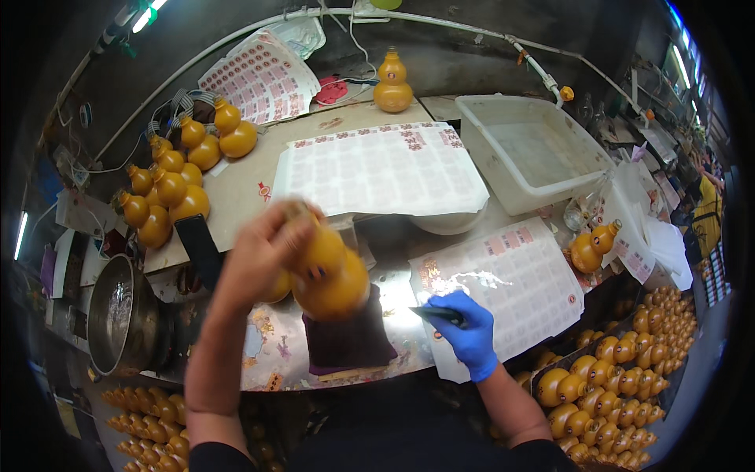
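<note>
My bare left hand [271, 240] grips a glossy yellow gourd-shaped bottle [334, 287] by its narrow top, and motion blurs both slightly. The bottle is tilted over a dark folded cloth [346, 338] on the work surface and has a small dark mark on its waist. Part of another yellow bottle shows behind it, beside my wrist. My right hand [469, 334], in a blue glove, is closed around a slim dark tool with a pointed tip [439, 314]; its exact kind is unclear. That hand is over the left edge of a printed sticker sheet [519, 291].
Several yellow bottles [169, 185] stand at the left beside a black phone [198, 242] and a metal pan [116, 315]. A large white sheet [377, 173] lies ahead, a plastic tub [543, 189] right of it. Stacked bottles [605, 377] fill the lower right.
</note>
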Available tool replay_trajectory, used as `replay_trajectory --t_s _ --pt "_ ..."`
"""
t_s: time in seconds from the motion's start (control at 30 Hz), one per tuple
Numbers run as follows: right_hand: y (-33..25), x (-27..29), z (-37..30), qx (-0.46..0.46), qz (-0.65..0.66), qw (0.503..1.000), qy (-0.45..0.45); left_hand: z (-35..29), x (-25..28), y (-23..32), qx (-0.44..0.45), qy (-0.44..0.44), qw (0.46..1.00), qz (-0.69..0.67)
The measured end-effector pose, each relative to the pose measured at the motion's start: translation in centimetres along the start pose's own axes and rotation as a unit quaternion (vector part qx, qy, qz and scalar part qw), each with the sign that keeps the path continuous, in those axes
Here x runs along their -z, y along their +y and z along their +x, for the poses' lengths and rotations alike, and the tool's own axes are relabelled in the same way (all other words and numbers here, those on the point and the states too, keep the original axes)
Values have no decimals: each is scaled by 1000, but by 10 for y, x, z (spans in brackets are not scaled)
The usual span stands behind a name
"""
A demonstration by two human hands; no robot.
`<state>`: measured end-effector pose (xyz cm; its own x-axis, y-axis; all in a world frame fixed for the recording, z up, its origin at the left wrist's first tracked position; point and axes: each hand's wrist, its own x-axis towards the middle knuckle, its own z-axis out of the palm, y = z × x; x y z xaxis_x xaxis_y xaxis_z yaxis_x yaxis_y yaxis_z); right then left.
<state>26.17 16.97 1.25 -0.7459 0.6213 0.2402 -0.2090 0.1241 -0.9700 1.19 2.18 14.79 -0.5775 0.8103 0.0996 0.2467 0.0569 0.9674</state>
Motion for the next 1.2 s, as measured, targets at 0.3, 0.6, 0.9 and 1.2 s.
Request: replay_trajectory --t_s 0.3,0.6,0.9,1.2 --pt "10 20 -16 28 -9 999 13 277 10 -21 -219 206 947 113" --pt "16 59 -7 -19 -29 994 105 420 -12 -91 -124 292 928 193" --pt "-1 65 -4 -24 -93 993 71 350 145 -63 -164 348 711 588" --pt "20 30 -10 -52 -71 992 86 303 256 -92 -107 380 752 528"
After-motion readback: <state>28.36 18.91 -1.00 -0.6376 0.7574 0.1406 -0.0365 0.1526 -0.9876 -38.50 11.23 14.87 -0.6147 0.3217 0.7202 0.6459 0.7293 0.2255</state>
